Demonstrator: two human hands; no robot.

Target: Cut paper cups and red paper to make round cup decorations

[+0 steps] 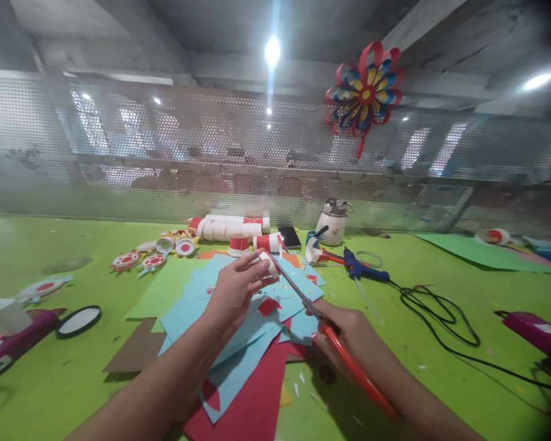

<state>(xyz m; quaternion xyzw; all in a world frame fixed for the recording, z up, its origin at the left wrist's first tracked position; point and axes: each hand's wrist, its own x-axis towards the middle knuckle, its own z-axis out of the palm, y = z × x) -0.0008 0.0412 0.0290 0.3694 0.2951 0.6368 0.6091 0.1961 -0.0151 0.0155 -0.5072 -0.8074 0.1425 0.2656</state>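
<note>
Pinched in the fingers of my left hand [239,283] is a small white piece of a paper cup [269,264]. My right hand [351,334] is closed round the orange handles of a pair of scissors [298,293], whose blades point up and left with their tips at the piece. How far apart the blades are is hard to make out. Below both hands lie overlapping light blue paper sheets [188,306] and a dark red sheet [252,392], with red scraps on top. Just beyond my fingers stand red and white paper cups [239,246].
A blue glue gun [365,268] with a coiled black cord [434,312] lies to the right. At the back are a stack of paper cups [224,229], a phone [289,237] and a bottle [332,223]. Paper turtles [126,261] and a power strip [22,343] are at left.
</note>
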